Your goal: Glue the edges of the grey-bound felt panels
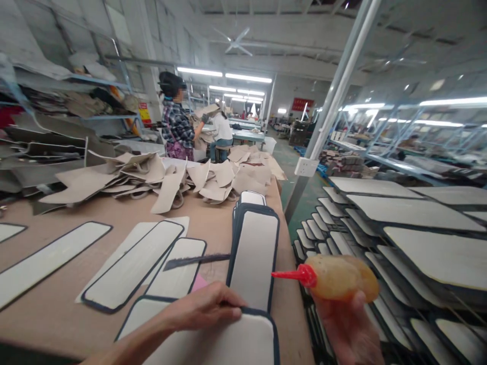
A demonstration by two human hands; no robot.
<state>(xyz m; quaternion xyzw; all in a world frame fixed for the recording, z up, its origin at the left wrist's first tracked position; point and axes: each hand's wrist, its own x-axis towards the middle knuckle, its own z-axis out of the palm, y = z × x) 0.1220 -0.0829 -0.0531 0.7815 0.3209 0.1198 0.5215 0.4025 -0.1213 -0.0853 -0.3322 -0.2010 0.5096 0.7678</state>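
My left hand (207, 309) grips the dark-edged rim of a white rectangular panel (224, 339) at the near side of the table, fingers closed over its upper edge. In my right hand (348, 324), right of the table edge, is a squeeze bottle (338, 279) of amber liquid. Its red nozzle points left, over the table's right edge, and touches nothing. Just beyond the held panel lies a stack of similar dark-bordered panels (256, 248). A dark fuzzy strip (196, 261) lies left of that stack, partly across a smaller panel (184, 248).
More bordered panels (135, 266) lie on the brown table (49, 324). Beige cut pieces (213, 177) are heaped at its far side. On the right stands a rack of panels (422, 213), beside a metal post (327, 111). A co-worker (177, 119) stands beyond the table.
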